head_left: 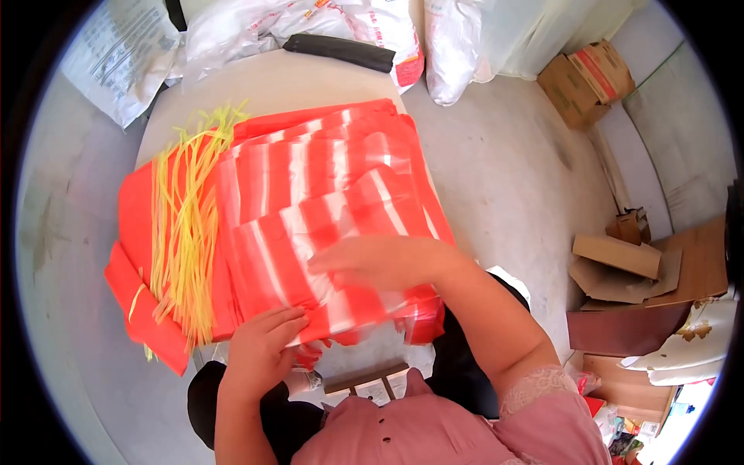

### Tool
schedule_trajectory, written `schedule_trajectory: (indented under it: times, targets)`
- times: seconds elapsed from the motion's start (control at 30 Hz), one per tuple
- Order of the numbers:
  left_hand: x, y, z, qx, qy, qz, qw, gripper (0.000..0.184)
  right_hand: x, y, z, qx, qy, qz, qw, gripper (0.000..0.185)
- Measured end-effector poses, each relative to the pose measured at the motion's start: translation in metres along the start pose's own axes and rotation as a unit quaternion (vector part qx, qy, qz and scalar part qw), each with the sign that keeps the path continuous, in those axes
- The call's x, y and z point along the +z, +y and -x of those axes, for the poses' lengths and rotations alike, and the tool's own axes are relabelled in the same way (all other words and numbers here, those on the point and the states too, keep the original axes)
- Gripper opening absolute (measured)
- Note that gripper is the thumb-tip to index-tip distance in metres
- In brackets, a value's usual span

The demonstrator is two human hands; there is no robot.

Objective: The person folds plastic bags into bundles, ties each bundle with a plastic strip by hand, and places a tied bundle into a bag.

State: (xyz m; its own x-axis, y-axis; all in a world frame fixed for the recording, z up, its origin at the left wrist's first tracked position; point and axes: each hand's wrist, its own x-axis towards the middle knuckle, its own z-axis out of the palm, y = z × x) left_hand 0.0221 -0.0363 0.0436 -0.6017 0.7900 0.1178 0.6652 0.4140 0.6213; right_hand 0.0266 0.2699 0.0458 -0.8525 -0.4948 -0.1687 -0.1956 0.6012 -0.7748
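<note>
Red-and-white striped plastic bags lie in a stack on the table in front of me. At the near left corner of the top bag, my left hand is closed, its fingers pinching the edge. My right hand is stretched out flat over the striped sheet, a little blurred, with no object in it. A loose bunch of yellow strips rests on the red plastic to the left. Beside it, a folded red bundle is tied with a yellow strip.
A black roll lies at the far side of the beige table. White sacks stand behind it. Cardboard boxes sit on the floor at the right, with an opened carton nearer.
</note>
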Motion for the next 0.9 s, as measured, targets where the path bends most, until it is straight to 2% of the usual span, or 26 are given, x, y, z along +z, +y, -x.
schedule_trajectory:
  times: [0.03,0.07,0.1,0.13,0.23,0.33,0.43,0.53,0.7,0.9]
  targets:
    - [0.001,-0.001,0.000,-0.003,0.000,-0.001,1.000,0.048,0.008,0.005,-0.003,-0.019,-0.033,-0.014,0.999,0.038]
    - [0.001,-0.003,0.001,-0.006,0.000,-0.001,1.000,0.047,0.012,0.014,-0.006,0.019,0.034,0.139,0.990,0.040]
    - [0.001,-0.003,0.001,-0.009,0.001,-0.001,1.000,0.047,0.010,0.020,-0.011,0.056,0.100,0.288,0.951,0.042]
    - [0.001,-0.003,0.000,-0.009,0.002,0.007,1.000,0.047,0.007,0.025,-0.014,0.090,0.161,0.431,0.883,0.045]
    - [0.001,-0.004,0.002,-0.020,0.013,0.029,0.999,0.047,-0.019,0.018,0.005,0.071,0.263,0.190,0.943,0.052]
    - [0.000,-0.005,0.001,-0.040,0.010,0.038,0.998,0.045,-0.035,-0.003,0.030,0.025,0.058,-0.036,0.997,0.060]
    - [-0.001,-0.007,0.000,-0.092,-0.002,0.056,0.994,0.039,-0.047,-0.025,0.047,0.113,-0.146,-0.055,0.981,0.069]
    - [-0.003,-0.009,-0.003,-0.164,0.004,0.111,0.980,0.031,-0.032,0.005,0.065,0.077,-0.047,0.018,0.996,0.068]
    - [0.004,-0.026,-0.009,-0.280,0.057,0.281,0.916,0.015,-0.050,0.035,0.083,0.146,-0.002,-0.113,0.983,0.061]
    - [0.003,-0.031,-0.022,-0.335,0.134,0.319,0.876,0.016,-0.049,0.045,0.086,0.190,0.070,-0.191,0.960,0.050]
